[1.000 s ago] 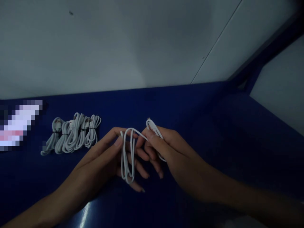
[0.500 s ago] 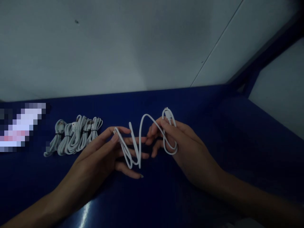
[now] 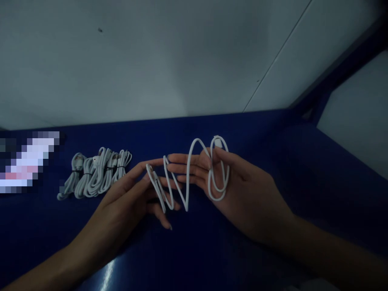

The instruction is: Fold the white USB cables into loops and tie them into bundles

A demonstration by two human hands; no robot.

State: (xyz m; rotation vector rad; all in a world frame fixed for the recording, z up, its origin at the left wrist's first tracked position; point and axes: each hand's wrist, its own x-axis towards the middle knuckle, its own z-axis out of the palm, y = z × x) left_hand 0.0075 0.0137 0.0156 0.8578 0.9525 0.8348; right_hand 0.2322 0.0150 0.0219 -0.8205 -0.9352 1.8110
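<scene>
A white charging cable stretches in loose, zigzag loops between my two hands above a blue table. My left hand grips one end, thumb pressed on the loops near a metal-tipped plug, with the lower fingers spread. My right hand holds the other end, where a loop hangs over the palm and a white plug sticks up beyond the thumb. Its other fingers are stretched out toward the left hand, behind the cable.
Several bundled white cables, some with dark ties, lie side by side on the blue table left of my hands. A pixelated bright object is at the far left. Behind the table stands a grey wall panel; a blue frame post rises at right.
My right hand's fingers have straightened and extended left. The cable's middle loop has shifted right and risen, and the right-hand loops have spread into two overlapping rings. My left hand has barely moved.
</scene>
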